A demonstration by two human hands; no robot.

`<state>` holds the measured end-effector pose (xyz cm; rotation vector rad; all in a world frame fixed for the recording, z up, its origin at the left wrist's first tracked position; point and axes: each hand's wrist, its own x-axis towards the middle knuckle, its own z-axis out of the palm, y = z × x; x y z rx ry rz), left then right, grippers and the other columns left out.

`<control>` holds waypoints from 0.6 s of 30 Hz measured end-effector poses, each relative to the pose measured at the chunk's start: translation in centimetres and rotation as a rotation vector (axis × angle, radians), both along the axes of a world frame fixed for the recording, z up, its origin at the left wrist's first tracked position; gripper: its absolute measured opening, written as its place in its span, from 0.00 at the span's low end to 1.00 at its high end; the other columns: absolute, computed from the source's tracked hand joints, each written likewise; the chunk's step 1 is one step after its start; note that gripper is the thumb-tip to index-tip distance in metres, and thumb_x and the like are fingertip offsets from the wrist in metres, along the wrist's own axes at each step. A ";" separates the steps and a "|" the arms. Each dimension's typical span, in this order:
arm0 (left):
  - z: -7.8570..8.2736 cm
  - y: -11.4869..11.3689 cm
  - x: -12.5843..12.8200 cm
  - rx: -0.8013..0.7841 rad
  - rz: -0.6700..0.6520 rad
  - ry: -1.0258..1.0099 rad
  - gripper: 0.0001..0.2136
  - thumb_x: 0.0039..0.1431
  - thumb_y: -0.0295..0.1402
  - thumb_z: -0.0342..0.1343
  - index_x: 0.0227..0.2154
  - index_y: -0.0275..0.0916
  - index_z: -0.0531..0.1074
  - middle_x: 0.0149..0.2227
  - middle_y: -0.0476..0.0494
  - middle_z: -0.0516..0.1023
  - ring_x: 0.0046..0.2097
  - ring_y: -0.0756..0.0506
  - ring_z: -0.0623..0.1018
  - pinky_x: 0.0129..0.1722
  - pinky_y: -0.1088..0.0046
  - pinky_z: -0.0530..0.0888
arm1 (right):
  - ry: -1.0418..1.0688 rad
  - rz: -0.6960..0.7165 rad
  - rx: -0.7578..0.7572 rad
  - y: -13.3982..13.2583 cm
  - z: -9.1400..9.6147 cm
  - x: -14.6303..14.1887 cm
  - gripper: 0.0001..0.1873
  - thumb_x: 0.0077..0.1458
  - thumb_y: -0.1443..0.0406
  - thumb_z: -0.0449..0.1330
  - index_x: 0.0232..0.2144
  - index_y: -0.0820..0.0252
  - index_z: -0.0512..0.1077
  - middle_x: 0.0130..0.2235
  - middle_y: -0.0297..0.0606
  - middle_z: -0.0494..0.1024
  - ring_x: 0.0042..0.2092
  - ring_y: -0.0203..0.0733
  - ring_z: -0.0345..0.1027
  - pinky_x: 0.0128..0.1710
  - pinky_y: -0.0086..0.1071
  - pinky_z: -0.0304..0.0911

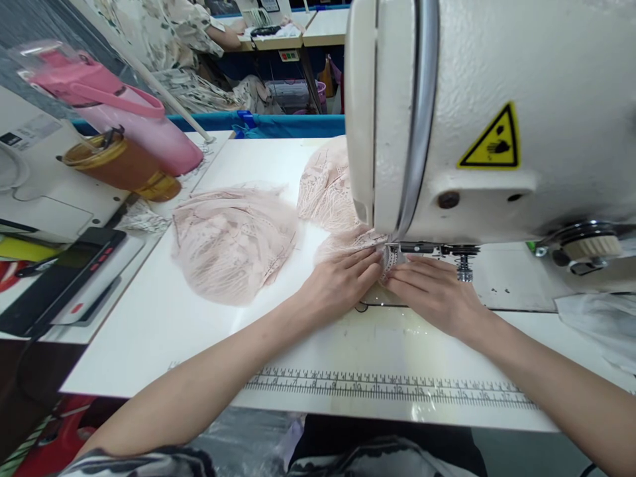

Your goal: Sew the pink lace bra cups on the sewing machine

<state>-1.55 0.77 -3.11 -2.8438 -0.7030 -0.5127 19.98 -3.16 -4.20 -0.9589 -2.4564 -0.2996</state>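
Note:
Beneath the head of a sewing machine (382, 132), pale pink lace fabric (342, 244) lies bunched at the needle area, with a whitish scalloped lace edge. My left hand (345, 278) is closed on this fabric from the left, its fingers close together and pressing it to the bed. From the right, my right hand (434, 288) grips the lace edge; its fingertips are partly hidden behind the machine parts. The two hands almost meet at the presser foot. Left of them lies a separate pink lace piece (233, 242), untouched.
A printed ruler scale (377, 387) runs along the table's front. At left stand a pink bottle (134, 112), an amber cup (119, 165) and a black control box (64, 281). White cloth (601, 324) lies at right. Another person's sleeve (193, 30) shows behind.

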 end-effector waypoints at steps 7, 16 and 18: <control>0.0 -0.1 0.3 0.023 0.023 -0.008 0.12 0.67 0.24 0.42 0.41 0.29 0.72 0.50 0.36 0.75 0.54 0.43 0.74 0.51 0.66 0.76 | -0.015 -0.003 -0.037 0.4 0.1 0.0 0.12 0.60 0.75 0.52 0.38 0.57 0.72 0.40 0.31 0.80 0.41 0.33 0.73 0.43 0.31 0.69; -0.1 -0.2 0.3 -0.008 0.057 0.023 0.14 0.67 0.24 0.42 0.48 0.28 0.71 0.52 0.35 0.73 0.56 0.41 0.72 0.52 0.63 0.75 | -0.014 -0.035 -0.088 0.5 0.0 0.5 0.12 0.58 0.76 0.53 0.39 0.58 0.72 0.43 0.32 0.79 0.44 0.34 0.72 0.43 0.30 0.67; -0.2 -0.2 0.2 0.007 0.049 0.032 0.14 0.67 0.23 0.42 0.49 0.28 0.70 0.53 0.34 0.73 0.56 0.41 0.72 0.53 0.63 0.75 | -0.024 -0.063 -0.072 0.5 -0.1 0.7 0.12 0.59 0.75 0.53 0.38 0.58 0.73 0.43 0.32 0.79 0.44 0.34 0.72 0.41 0.29 0.67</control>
